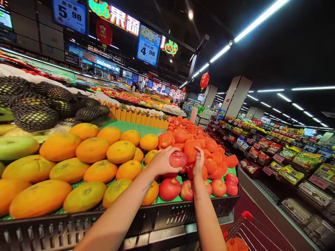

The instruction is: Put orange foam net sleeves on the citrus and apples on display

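My left hand [162, 161] is closed around a red apple [178, 159], held above a small pile of bare red apples [170, 189] at the front of a produce stand. My right hand [198, 162] reaches beside it and its fingers touch an apple wrapped in an orange foam net [190, 149]. More netted apples [209, 153] are heaped behind both hands. Large oranges [92, 150] fill the stand to the left of my arms.
A black slotted rim [162, 216] edges the stand. Dark netted fruit [34, 115] and a green fruit [15, 146] lie at far left. A red-handled cart [246, 230] with an orange net sits lower right. Shelves of packaged goods [288, 167] line the aisle's right side.
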{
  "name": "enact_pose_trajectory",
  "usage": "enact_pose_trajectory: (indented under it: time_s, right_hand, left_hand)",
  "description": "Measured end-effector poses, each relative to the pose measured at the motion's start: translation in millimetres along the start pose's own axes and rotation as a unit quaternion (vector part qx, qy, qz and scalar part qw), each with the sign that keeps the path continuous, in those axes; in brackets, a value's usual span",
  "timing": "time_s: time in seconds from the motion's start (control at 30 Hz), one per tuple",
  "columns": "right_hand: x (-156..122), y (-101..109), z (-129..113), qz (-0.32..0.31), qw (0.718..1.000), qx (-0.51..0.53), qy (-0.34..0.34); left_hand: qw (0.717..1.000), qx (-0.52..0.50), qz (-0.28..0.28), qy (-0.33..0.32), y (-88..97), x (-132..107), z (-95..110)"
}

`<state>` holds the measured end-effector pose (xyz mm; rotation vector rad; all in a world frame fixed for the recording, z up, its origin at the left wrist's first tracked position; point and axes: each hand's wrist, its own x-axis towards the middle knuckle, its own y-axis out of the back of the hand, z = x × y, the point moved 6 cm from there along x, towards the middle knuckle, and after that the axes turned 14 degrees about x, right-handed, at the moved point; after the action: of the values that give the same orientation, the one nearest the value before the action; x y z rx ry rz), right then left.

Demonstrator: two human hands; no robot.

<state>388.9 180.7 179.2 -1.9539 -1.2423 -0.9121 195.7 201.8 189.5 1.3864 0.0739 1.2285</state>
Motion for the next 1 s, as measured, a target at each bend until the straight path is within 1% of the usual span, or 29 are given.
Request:
enact_pose_trajectory:
  time_s: [0.03,0.1,0.2,0.27,0.37,0.47,0.57,0.7,0.8,0.9,1.0]
  right_hand:
    - [-0.1,5.3,-1.3,0.036,0.999,-0.012,-0.002]
    - [-0.8,12.8,-4.1,0.087,0.996,-0.034,-0.002]
    - [-1.8,18.8,-7.9,0.131,0.988,-0.075,0.012]
    - [-1.9,21.6,-8.6,0.157,0.981,-0.110,0.021]
    - [-1.5,25.9,-7.0,0.190,0.969,-0.155,0.031]
    - [-1.0,29.7,-6.3,0.209,0.960,-0.181,0.044]
    - [-1.9,33.5,-11.5,0.233,0.950,-0.197,0.062]
    - [-4.7,34.7,-26.2,0.267,0.933,-0.226,0.088]
    - [-7.1,34.9,-35.6,0.291,0.918,-0.246,0.109]
    - [-8.0,36.1,-38.8,0.298,0.920,-0.219,0.128]
    - [-5.9,35.6,-36.7,0.270,0.936,-0.195,0.119]
  left_hand:
    - [1.000,0.020,-0.019,-0.004,-2.1,-0.8,0.0]
    - [0.997,0.032,-0.067,-0.011,-8.6,-2.8,-0.8]
    - [0.989,0.002,-0.147,-0.013,-19.4,-6.6,-2.9]
    - [0.984,-0.024,-0.175,-0.010,-21.9,-8.5,-2.8]
    - [0.984,-0.055,-0.170,-0.010,-17.6,-9.2,1.5]
    - [0.983,-0.070,-0.167,-0.012,-13.2,-9.5,7.3]
    - [0.988,-0.040,-0.150,-0.002,-11.9,-8.7,6.5]
    - [0.993,0.017,-0.114,0.018,-14.1,-6.9,-3.7]
    - [0.989,0.061,-0.130,0.042,-19.5,-7.5,-13.0]
    - [0.984,0.072,-0.151,0.062,-23.1,-8.8,-18.1]
    - [0.984,0.059,-0.153,0.071,-23.2,-9.2,-18.1]
